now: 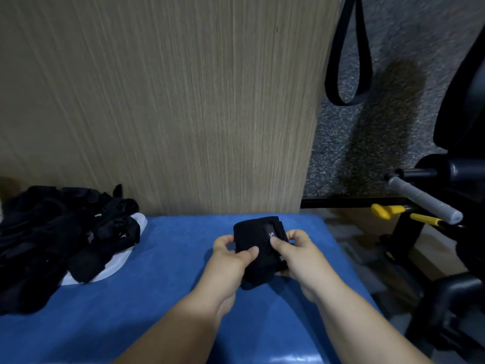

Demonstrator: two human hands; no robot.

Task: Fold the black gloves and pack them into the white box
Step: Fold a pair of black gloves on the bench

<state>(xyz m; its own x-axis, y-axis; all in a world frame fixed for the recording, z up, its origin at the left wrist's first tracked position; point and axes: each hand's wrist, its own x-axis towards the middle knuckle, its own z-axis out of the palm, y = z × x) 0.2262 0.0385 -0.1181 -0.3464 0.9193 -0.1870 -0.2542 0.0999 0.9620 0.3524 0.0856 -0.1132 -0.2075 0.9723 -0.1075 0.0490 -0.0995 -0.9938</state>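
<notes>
A folded black glove [256, 232] is held just above the blue worktop [170, 298], gripped from both sides. The left hand [231, 254] and right hand [294, 252] are curled round it, and the fingers [250, 252] are clamped on the cloth, with both thumbs pressed on its upper face. The bundle's long axis is seen to run away from the person, between the two palms, and a small label with pale print is turned upward.

A heap of loose black gloves [52, 232] is piled well apart at the left edge, over a white shape [118, 261]; whether that is the white box cannot be told. The left hand is judged the nearer to it, so any packing move would be carried leftward.

Behind the worktop a wood-grain panel [170, 101] is stood upright. To the right, grey carpet [393, 127], a hanging black strap [346, 61] and a yellow-handled tool [385, 210] are visible.
</notes>
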